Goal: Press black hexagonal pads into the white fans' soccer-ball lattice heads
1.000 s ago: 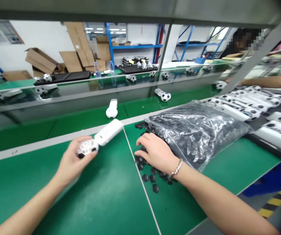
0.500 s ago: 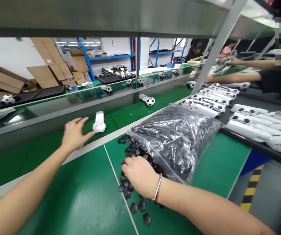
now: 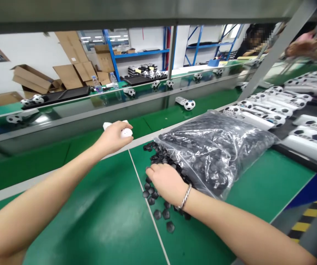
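1. White plastic ball-ended part [image 3: 127, 132] up above the table [image 3: 92, 217], locked in the L hand [image 3: 113, 139], fingers closed round it.
2. Long axis roughly sideways, ball end pointing twd R side.
3. R hand [image 3: 167, 183] open, palm down on black hex pieces [image 3: 157, 214], right by clear poly bag [image 3: 216, 154].

The person's left forearm [image 3: 50, 176] and right forearm [image 3: 230, 226] show bare all the way to the left hand [image 3: 114, 137] and right hand [image 3: 166, 182], and a slim silver twisted-link bracelet [image 3: 185, 196] circles the right wrist [image 3: 181, 203].
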Demonstrator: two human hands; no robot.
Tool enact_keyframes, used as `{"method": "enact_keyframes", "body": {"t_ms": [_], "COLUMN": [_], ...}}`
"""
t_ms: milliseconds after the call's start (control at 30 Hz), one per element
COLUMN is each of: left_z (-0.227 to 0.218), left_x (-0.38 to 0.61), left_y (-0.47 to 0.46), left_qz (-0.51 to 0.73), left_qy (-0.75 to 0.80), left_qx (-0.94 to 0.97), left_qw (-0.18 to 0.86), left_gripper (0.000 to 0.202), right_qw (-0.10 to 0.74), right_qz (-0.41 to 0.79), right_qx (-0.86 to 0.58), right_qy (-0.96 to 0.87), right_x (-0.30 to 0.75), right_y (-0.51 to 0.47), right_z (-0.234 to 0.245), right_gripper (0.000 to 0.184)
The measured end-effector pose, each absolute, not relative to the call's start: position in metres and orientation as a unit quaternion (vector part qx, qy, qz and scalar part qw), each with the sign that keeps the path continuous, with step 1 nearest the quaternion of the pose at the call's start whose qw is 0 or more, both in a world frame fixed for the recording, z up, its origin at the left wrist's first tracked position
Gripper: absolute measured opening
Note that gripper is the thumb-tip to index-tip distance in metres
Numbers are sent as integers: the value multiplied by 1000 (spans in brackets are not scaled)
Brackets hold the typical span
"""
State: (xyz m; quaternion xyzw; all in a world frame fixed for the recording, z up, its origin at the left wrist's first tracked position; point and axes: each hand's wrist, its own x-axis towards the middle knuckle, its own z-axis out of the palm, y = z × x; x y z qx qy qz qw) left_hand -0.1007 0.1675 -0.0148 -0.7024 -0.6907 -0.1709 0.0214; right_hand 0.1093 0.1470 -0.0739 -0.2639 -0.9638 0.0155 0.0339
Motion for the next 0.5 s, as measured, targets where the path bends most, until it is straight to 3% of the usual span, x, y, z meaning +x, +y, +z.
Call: {"method": "enact_keyframes", "body": {"t_ms": [167,300,433,500], "left_z": [-9,-43,-59,-57], "left_x": [-69,-53,-71,-86], "left_y": [42,-15,-28,-25], "left_qz": [-129,-89,-59,-36], "left_qy": [-631,-676,-664,-649], "left_qx": [-761,-730,-737,-755], "left_qw": [72,-34,-111,-93], "left_gripper": [30,31,80,84], "right_qw": [51,98,134,163], "right_qz": [36,112,218,246], "right_qx": [-269,-242,-226,-208], "right_qy": [-961,-959,-940,-932], "right_x": [109,108,106,106], "right_y": [148,150,149,146], "right_z": [-76,-83,-82,-80], "right_gripper": [15,17,12,9]}}
